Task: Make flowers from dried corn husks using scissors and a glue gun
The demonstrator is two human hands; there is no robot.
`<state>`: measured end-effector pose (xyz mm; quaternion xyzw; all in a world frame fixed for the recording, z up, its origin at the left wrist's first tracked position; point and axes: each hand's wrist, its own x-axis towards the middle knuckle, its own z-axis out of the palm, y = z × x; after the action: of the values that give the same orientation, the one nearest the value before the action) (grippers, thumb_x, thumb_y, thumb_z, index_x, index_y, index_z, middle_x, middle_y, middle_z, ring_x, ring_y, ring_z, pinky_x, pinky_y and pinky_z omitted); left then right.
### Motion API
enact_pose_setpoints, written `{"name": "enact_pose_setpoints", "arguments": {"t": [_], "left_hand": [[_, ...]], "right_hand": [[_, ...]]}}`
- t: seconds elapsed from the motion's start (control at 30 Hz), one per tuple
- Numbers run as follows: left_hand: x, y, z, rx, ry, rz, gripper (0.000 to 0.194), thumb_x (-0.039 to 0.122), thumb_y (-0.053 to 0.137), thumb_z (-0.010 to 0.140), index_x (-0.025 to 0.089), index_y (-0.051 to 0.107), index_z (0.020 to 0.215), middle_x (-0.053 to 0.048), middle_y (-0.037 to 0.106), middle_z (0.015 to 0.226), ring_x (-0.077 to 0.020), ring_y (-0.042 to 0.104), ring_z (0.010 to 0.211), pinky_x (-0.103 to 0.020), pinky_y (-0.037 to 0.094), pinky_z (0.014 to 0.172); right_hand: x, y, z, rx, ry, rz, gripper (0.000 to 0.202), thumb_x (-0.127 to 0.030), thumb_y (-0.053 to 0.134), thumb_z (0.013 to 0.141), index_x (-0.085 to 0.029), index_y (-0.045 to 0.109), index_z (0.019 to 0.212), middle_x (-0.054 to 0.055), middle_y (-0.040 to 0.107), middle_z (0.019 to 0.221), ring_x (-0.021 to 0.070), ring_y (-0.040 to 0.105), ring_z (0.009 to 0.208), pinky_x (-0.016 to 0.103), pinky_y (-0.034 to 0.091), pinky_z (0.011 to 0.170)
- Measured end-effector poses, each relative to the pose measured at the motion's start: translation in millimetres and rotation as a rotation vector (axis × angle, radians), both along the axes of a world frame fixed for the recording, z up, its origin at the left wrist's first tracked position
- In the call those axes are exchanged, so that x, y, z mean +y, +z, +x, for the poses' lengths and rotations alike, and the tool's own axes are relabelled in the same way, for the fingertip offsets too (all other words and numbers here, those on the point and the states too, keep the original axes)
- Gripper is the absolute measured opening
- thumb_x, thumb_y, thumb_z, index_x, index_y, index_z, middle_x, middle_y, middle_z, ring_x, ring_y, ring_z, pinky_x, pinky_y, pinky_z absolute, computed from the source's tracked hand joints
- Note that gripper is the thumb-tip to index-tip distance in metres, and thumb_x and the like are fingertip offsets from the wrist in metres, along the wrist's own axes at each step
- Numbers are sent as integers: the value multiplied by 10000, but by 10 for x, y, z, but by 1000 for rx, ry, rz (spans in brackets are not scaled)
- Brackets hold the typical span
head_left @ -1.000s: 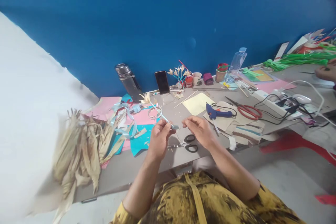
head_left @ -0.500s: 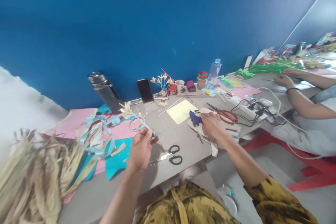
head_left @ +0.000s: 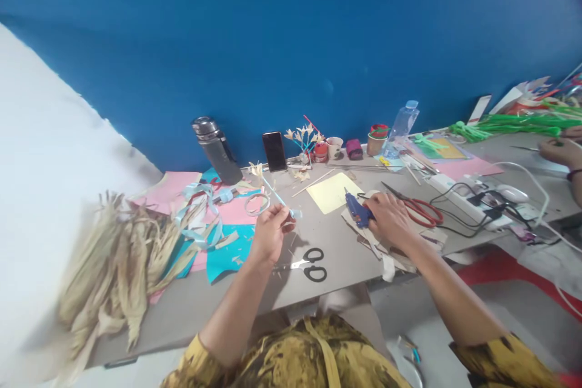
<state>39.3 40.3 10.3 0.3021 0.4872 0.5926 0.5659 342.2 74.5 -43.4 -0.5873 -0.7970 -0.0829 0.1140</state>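
Between the closed fingers of my left hand (head_left: 271, 231) is the light-blue stem of a handmade flower (head_left: 257, 171), whose pale husk petals point up and to the left. My right hand (head_left: 388, 218) is wrapped round a blue glue gun (head_left: 357, 211), its nozzle pointing up and left above scraps of cloth and card (head_left: 364, 241). Black-handled scissors (head_left: 313, 264) lie on the table between my forearms. A yellow sheet of paper (head_left: 331, 193) lies beyond the glue gun. Red-handled scissors (head_left: 422, 211) are just right of my right hand.
Dried corn husks (head_left: 109, 267) cover the left end of the table. A dark flask (head_left: 217, 154), a phone (head_left: 274, 151), a jar of husk flowers (head_left: 304, 157) and a plastic bottle (head_left: 402, 127) line the wall. Cables run from a power strip (head_left: 459, 197). Another person's hand (head_left: 561, 151) is far right.
The view has swung to the left, so the table's things appear further right. Both hands keep hold of the flower and the glue gun; the gun's nozzle now shows more clearly.
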Motion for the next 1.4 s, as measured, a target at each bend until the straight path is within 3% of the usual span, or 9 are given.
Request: {"name": "enact_pose_setpoints", "arguments": {"t": [0.17, 0.33, 0.47, 0.57, 0.87, 1.4], "left_hand": [[42, -6, -8, 84, 33, 25, 373, 411, 834, 574, 172, 576, 700, 3, 634, 675, -122, 602, 630, -248, 452, 623], [96, 13, 41, 93, 5, 28, 319, 385, 812, 593, 172, 597, 692, -13, 648, 665, -136, 614, 639, -244, 437, 608], [96, 52, 117, 90, -30, 25, 283, 354, 808, 589, 167, 614, 677, -12, 639, 635, -132, 607, 612, -233, 419, 586], [86, 58, 161, 103, -74, 11, 291, 354, 811, 576, 162, 610, 660, -12, 628, 620, -134, 612, 602, -234, 424, 580], [136, 6, 247, 122, -140, 16, 262, 326, 792, 596, 164, 589, 627, 7, 579, 583, -132, 611, 578, -235, 431, 565], [147, 29, 253, 80, -165, 10, 297, 340, 822, 577, 164, 602, 671, 12, 594, 611, -129, 607, 586, -244, 424, 581]], "right_hand": [[-88, 17, 110, 261, 139, 121, 469, -130, 522, 773, -188, 571, 1236, 134, 620, 1239, 293, 558, 1136, 419, 400, 968], [-327, 167, -103, 448, 353, 82, 441, -206, 520, 869, -189, 504, 1309, 146, 598, 1238, 280, 595, 1101, 399, 476, 916], [-452, 254, -368, 434, 465, 13, 232, -322, 543, 940, -191, 564, 1130, 119, 627, 1087, 252, 611, 976, 365, 477, 844], [-463, 258, -457, 404, 525, 26, 237, -407, 555, 951, -189, 570, 1042, 109, 637, 998, 244, 594, 898, 362, 441, 798], [-443, 272, -479, 368, 568, 55, 289, -465, 550, 961, -194, 569, 861, 62, 629, 809, 206, 549, 745, 348, 338, 712], [-397, 109, -411, 348, 537, 109, 351, -495, 563, 951, -199, 565, 763, 44, 595, 726, 191, 543, 695, 330, 333, 713]]}}
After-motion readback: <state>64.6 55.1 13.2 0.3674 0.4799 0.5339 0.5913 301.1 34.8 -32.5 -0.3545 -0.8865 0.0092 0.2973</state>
